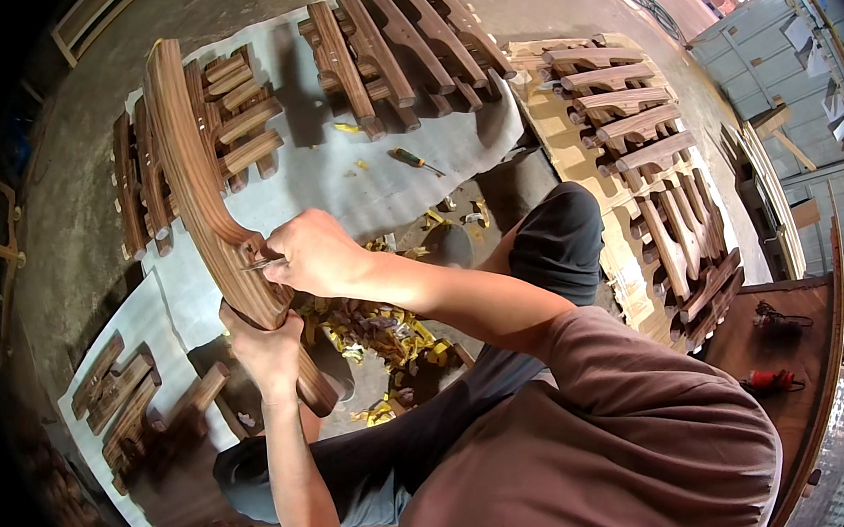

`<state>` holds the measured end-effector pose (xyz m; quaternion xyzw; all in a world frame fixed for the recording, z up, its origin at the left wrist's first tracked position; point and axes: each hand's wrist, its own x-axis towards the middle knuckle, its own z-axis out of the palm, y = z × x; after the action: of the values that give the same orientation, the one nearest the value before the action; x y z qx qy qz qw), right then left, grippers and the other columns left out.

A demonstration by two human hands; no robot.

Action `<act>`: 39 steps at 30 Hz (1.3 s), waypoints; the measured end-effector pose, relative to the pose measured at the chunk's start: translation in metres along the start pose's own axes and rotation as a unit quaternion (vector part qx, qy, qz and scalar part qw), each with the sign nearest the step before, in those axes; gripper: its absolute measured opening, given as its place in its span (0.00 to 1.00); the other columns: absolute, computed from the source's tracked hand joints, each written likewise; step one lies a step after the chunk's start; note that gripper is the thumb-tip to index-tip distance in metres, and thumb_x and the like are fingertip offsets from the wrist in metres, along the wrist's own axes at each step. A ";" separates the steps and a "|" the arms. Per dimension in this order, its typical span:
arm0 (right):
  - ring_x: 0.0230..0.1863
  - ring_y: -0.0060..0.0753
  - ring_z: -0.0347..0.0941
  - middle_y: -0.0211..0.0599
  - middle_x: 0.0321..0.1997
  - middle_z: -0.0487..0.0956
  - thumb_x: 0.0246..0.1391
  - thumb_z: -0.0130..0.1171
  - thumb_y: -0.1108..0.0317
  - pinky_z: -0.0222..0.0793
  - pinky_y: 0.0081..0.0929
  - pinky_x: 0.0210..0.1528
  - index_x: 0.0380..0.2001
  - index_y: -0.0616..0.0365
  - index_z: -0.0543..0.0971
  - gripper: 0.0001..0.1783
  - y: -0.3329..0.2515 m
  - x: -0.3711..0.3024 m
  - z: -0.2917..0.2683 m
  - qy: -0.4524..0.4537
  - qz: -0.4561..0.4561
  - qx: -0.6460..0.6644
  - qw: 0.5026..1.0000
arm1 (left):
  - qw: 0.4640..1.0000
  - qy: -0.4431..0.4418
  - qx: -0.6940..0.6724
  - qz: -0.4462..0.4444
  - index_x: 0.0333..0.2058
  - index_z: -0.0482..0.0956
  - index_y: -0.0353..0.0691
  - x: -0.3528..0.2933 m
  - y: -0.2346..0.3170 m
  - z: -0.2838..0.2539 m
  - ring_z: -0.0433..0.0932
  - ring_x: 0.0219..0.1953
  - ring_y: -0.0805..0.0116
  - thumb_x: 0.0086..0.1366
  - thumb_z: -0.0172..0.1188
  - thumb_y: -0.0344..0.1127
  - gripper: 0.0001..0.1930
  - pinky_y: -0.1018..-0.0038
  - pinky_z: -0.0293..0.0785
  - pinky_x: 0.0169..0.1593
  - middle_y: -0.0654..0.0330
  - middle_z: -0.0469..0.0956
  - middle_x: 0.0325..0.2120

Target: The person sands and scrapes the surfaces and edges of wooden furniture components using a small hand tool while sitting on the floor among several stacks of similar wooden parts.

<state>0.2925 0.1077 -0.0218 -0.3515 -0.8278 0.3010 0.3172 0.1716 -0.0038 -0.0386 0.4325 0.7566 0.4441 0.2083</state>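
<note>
A long, curved, striped brown wooden piece [191,173] slants across in front of me, its far end raised toward the upper left. My left hand [267,349] is wrapped round its lower part, below a notch-like bend. At that bend my right hand [313,255] is closed on a small thin metal tool [262,264], which lies against the wood. Fingers hide most of the tool, so its exact kind does not show.
Shaped wooden parts [400,39] lie in rows on white sheeting [308,168], with more parts [624,100] on cardboard [558,151] at right. A screwdriver [413,161] rests on the sheeting. Yellow and brown scraps [378,333] litter the floor by my legs. A red power tool [772,380] sits on a brown board at far right.
</note>
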 end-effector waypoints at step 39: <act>0.33 0.38 0.76 0.38 0.26 0.78 0.42 0.60 0.67 0.72 0.30 0.33 0.34 0.61 0.81 0.14 -0.052 0.006 -0.068 -0.114 -0.310 -0.458 0.825 | 0.972 -0.107 -0.157 -0.141 0.50 0.68 0.27 0.013 0.009 -0.026 0.79 0.38 0.68 0.44 0.70 0.25 0.32 0.72 0.76 0.45 0.53 0.79 0.38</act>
<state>0.3191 0.1016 0.0598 -0.1446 -0.9660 -0.1894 0.1001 0.1505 -0.0032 -0.0166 0.3284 0.7040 0.4743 0.4141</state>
